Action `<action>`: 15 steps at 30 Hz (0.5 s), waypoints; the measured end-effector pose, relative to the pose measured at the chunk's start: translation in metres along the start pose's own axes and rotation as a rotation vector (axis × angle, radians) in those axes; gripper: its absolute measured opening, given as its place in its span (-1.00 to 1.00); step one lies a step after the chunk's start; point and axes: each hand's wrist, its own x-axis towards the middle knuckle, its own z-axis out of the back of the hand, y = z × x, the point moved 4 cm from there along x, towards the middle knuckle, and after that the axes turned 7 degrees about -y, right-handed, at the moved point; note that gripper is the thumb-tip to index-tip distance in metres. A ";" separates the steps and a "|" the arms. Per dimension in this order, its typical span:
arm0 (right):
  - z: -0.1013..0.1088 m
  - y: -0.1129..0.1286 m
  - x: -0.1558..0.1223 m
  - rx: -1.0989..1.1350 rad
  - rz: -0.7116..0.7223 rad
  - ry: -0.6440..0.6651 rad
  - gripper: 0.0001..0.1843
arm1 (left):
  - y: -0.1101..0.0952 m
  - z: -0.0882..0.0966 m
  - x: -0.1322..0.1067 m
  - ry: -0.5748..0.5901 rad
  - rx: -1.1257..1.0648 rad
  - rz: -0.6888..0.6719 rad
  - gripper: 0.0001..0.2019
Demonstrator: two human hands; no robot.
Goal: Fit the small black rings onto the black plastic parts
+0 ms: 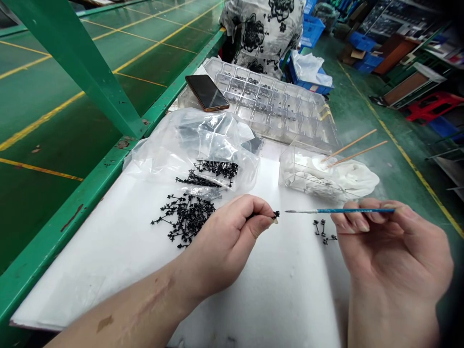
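Between the thumb and curled fingers of my left hand (232, 237) is a small black part (276, 214), its knobbed end sticking out to the right. My right hand (395, 256) pinches a thin blue paintbrush (348, 210), held level. The brush tip points left and stops a little short of the black part. To the left of my left hand lies a pile of black rod-like parts (188, 217) with knobbed ends. Several more small black parts (319, 227) lie on the white work surface (282, 290), below the brush.
A clear plastic bag (203, 135) with black parts lies behind the pile. Beyond are a phone (207, 92) and a clear compartment tray (275, 101). A clear box (308, 169) holds white cloth and two sticks. A green post (83, 67) rises left; a person (264, 34) sits opposite.
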 end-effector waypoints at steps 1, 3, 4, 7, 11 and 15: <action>0.000 0.000 0.000 0.004 -0.001 0.000 -0.82 | 0.000 0.000 0.000 0.000 0.000 0.000 -0.84; 0.003 0.001 0.003 0.025 -0.006 -0.016 -0.82 | -0.001 0.000 0.000 0.005 -0.003 -0.001 -0.84; 0.006 0.001 0.007 0.047 0.000 -0.038 -0.80 | -0.001 0.000 -0.001 0.009 -0.003 -0.003 -0.84; 0.025 0.002 0.028 0.072 0.035 -0.210 -0.74 | 0.000 0.001 -0.002 0.004 0.022 0.003 -0.83; 0.056 -0.005 0.060 -0.016 0.070 -0.473 -0.74 | 0.006 0.002 -0.003 -0.005 0.072 0.034 -0.80; 0.073 -0.019 0.076 -0.075 0.069 -0.550 -0.68 | 0.011 0.002 -0.002 -0.003 0.091 0.062 -0.78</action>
